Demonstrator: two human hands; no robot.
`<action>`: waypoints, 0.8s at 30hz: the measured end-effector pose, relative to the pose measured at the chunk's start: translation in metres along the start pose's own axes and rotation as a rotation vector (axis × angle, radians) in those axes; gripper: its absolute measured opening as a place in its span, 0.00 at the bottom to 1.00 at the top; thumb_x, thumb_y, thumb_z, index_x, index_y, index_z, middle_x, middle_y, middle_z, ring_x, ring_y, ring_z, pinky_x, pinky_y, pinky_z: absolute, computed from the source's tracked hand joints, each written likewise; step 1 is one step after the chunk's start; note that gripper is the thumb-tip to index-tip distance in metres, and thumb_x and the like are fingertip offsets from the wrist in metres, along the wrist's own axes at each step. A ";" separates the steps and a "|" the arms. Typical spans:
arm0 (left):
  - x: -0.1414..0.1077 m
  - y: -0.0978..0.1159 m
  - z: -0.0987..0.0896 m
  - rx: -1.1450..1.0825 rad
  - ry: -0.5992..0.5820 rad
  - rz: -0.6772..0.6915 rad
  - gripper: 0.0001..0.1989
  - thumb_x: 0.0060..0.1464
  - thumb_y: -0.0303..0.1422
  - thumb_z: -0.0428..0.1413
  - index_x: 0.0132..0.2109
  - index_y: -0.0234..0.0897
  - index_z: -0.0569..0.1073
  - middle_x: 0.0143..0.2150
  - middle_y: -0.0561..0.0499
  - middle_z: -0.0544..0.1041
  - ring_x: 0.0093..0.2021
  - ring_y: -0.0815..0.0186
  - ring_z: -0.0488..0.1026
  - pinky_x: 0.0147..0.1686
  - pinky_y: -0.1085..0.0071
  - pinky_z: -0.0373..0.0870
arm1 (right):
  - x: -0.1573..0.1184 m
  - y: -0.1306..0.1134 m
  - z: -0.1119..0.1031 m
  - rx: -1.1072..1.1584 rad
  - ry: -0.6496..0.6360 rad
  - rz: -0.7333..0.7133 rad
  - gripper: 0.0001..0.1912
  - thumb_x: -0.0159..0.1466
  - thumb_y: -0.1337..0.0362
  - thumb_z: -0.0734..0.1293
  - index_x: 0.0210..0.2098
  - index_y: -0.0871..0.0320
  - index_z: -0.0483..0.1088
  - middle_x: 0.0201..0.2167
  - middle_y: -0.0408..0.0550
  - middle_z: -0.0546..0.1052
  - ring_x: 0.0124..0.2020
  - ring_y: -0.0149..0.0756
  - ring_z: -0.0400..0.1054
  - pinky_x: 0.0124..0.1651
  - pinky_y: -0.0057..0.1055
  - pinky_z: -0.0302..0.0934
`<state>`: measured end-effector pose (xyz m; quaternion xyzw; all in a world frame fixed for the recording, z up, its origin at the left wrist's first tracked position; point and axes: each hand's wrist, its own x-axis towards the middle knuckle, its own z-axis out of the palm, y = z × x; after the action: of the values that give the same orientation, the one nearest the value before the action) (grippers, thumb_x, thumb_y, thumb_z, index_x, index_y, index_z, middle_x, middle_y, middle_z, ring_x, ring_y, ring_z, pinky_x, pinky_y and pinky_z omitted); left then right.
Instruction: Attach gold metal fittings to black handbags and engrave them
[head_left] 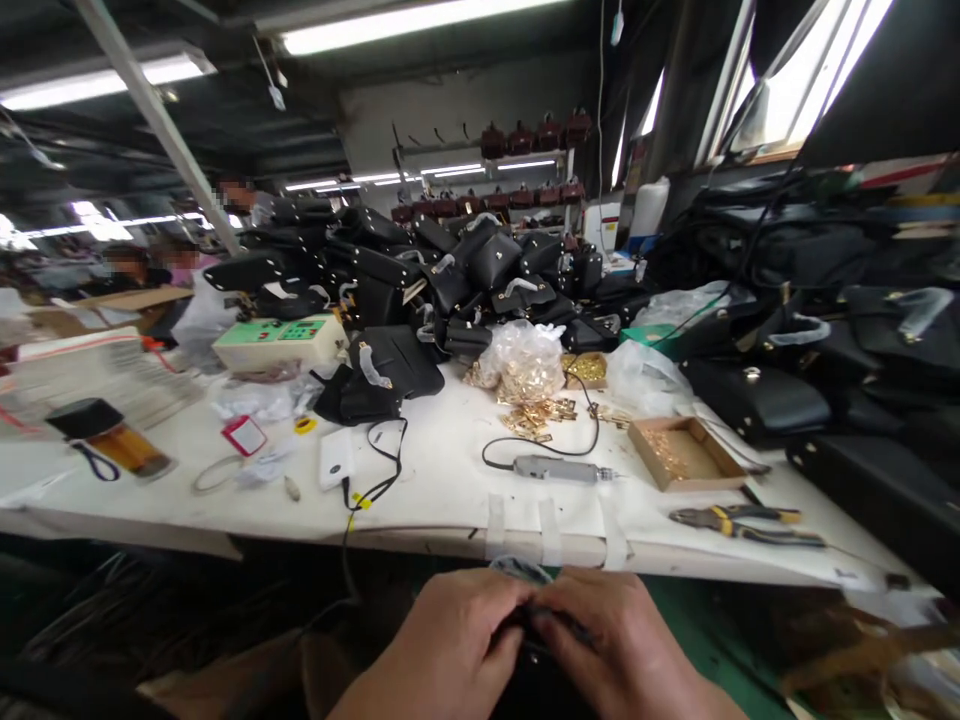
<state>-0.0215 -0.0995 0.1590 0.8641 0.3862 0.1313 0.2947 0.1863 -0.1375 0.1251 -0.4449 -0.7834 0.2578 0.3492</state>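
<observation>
Low at the centre, in front of the table edge, my left hand (pixel 465 635) and my right hand (pixel 607 630) are close together. Both pinch the upper edge of a black bag (pixel 536 680), with thumbs and fingers closed on it. A small shiny stud shows on its dark surface below my thumbs. Clear plastic (pixel 519 568) sticks up just behind my fingertips. Much of the bag is hidden by my hands and the frame's lower edge. On the table beyond lies a grey electric screwdriver (pixel 559 469) with a black cord.
Yellow-handled pliers (pixel 742 520) and a cardboard box of small parts (pixel 686 452) lie at right. Gold metal pieces (pixel 536 418) are scattered behind the screwdriver. A white power bank (pixel 336 458) and a bottle (pixel 112 440) stand leftward. Black bags (pixel 495 262) are heaped behind; people sit far left.
</observation>
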 end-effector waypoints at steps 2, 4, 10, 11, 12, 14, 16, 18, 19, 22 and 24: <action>0.004 -0.007 0.015 -0.029 0.042 -0.013 0.16 0.58 0.26 0.56 0.49 0.47 0.81 0.47 0.53 0.84 0.47 0.61 0.80 0.48 0.72 0.70 | -0.001 0.003 0.001 0.068 0.022 0.049 0.10 0.70 0.66 0.63 0.41 0.53 0.78 0.35 0.45 0.82 0.36 0.34 0.76 0.39 0.27 0.63; 0.009 -0.016 0.027 -0.032 0.087 -0.015 0.11 0.62 0.29 0.55 0.46 0.45 0.80 0.44 0.51 0.84 0.44 0.61 0.79 0.44 0.72 0.70 | 0.002 0.006 -0.004 0.102 0.014 0.095 0.10 0.71 0.65 0.63 0.42 0.53 0.79 0.35 0.45 0.82 0.36 0.35 0.76 0.40 0.27 0.64; 0.029 -0.034 0.025 -0.019 0.046 -0.147 0.14 0.66 0.37 0.52 0.34 0.40 0.76 0.31 0.53 0.79 0.33 0.65 0.75 0.34 0.71 0.60 | 0.043 0.037 -0.050 0.207 -0.080 0.235 0.12 0.69 0.55 0.67 0.37 0.56 0.79 0.32 0.44 0.81 0.33 0.34 0.73 0.34 0.26 0.63; 0.034 -0.036 0.021 -0.053 0.011 -0.186 0.14 0.65 0.38 0.53 0.31 0.39 0.74 0.29 0.54 0.77 0.31 0.66 0.73 0.32 0.71 0.58 | 0.055 0.051 -0.058 0.176 -0.041 0.256 0.14 0.69 0.54 0.67 0.36 0.56 0.79 0.31 0.44 0.81 0.33 0.35 0.73 0.34 0.27 0.63; 0.039 -0.038 0.017 -0.100 -0.021 -0.219 0.15 0.64 0.39 0.54 0.30 0.39 0.73 0.27 0.55 0.76 0.30 0.66 0.72 0.31 0.71 0.57 | 0.070 0.067 -0.064 0.108 0.013 0.277 0.14 0.69 0.54 0.66 0.36 0.57 0.79 0.30 0.44 0.81 0.33 0.35 0.73 0.35 0.27 0.63; 0.050 -0.045 0.013 -0.184 -0.061 -0.258 0.16 0.64 0.40 0.54 0.29 0.38 0.71 0.27 0.56 0.74 0.30 0.67 0.70 0.30 0.72 0.57 | 0.101 0.105 -0.072 -0.082 0.108 0.325 0.11 0.67 0.58 0.67 0.36 0.56 0.80 0.33 0.45 0.82 0.34 0.36 0.74 0.39 0.29 0.64; 0.062 -0.057 0.016 -0.171 -0.052 -0.282 0.15 0.64 0.40 0.53 0.31 0.38 0.72 0.27 0.56 0.75 0.30 0.66 0.70 0.30 0.72 0.58 | 0.131 0.145 -0.072 -0.263 0.077 0.381 0.10 0.67 0.63 0.66 0.37 0.55 0.81 0.38 0.47 0.84 0.39 0.37 0.75 0.43 0.29 0.64; 0.073 -0.074 0.023 -0.060 -0.019 -0.280 0.14 0.65 0.38 0.52 0.33 0.38 0.74 0.29 0.54 0.76 0.31 0.65 0.72 0.32 0.71 0.58 | 0.155 0.180 -0.065 -0.386 0.020 0.421 0.11 0.67 0.63 0.66 0.40 0.55 0.81 0.41 0.48 0.84 0.41 0.38 0.76 0.44 0.29 0.64; 0.078 -0.084 0.028 0.005 0.001 -0.255 0.13 0.66 0.38 0.51 0.35 0.39 0.75 0.31 0.53 0.78 0.33 0.64 0.74 0.33 0.70 0.59 | 0.164 0.194 -0.060 -0.417 -0.006 0.432 0.10 0.66 0.62 0.67 0.40 0.55 0.82 0.40 0.48 0.83 0.40 0.38 0.75 0.43 0.29 0.63; 0.089 -0.111 0.040 0.154 0.064 -0.080 0.12 0.69 0.37 0.50 0.44 0.41 0.77 0.38 0.50 0.82 0.38 0.62 0.77 0.37 0.69 0.62 | 0.177 0.223 -0.044 -0.463 -0.050 0.448 0.09 0.64 0.60 0.69 0.37 0.55 0.82 0.37 0.49 0.82 0.38 0.38 0.74 0.39 0.29 0.61; 0.093 -0.125 0.043 0.225 0.104 0.073 0.11 0.69 0.35 0.50 0.46 0.42 0.77 0.39 0.49 0.81 0.39 0.61 0.77 0.38 0.68 0.64 | 0.179 0.232 -0.036 -0.489 -0.053 0.458 0.09 0.64 0.59 0.70 0.37 0.54 0.82 0.37 0.49 0.81 0.36 0.38 0.73 0.36 0.29 0.59</action>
<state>-0.0133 0.0185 0.0485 0.8972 0.3816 0.1424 0.1707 0.2704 0.1323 0.0386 -0.6732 -0.7104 0.1456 0.1447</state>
